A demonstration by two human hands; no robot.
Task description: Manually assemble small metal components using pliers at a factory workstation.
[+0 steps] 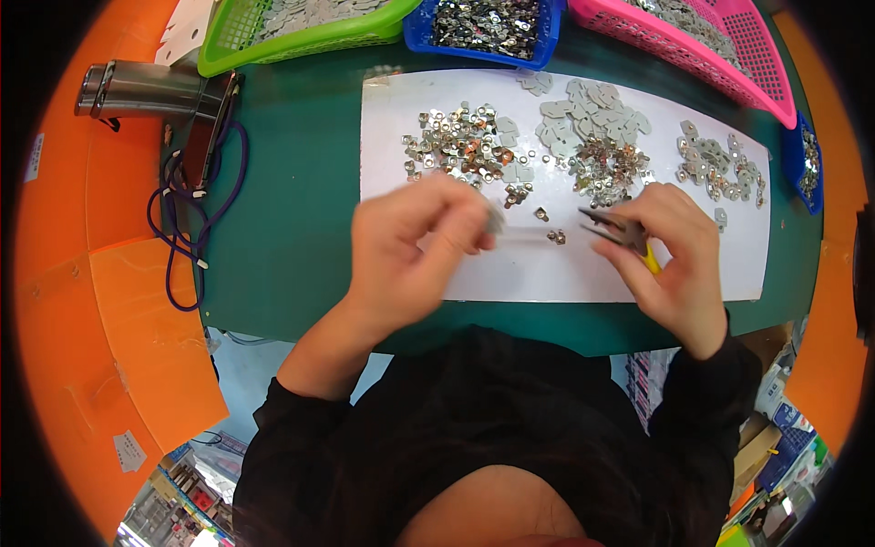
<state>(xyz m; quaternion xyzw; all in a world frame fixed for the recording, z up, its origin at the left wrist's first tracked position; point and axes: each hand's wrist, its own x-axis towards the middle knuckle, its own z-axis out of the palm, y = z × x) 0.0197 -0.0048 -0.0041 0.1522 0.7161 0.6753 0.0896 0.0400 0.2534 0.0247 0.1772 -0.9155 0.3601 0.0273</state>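
My left hand [415,242] is closed in a pinch over the white sheet [510,278], gripping a small grey flat piece [495,219] that is blurred by motion. In my right hand [679,260] are pliers [620,228] with dark jaws and yellow handles, jaws pointing left. Between the hands lie a few loose small metal clips [557,237]. Beyond my left hand spreads a heap of shiny metal clips [465,137]. Past the pliers sit a pile of grey flat pieces [588,114] and a cluster of small metal parts [609,169].
Grey pieces with metal parts [720,164] lie at the sheet's right. Along the back stand a green basket [310,41], a blue tray [478,55] and a pink basket [693,68]. A smaller blue tray [802,155] is far right. A metal cylindrical device [146,88] and purple cord [196,228] are left.
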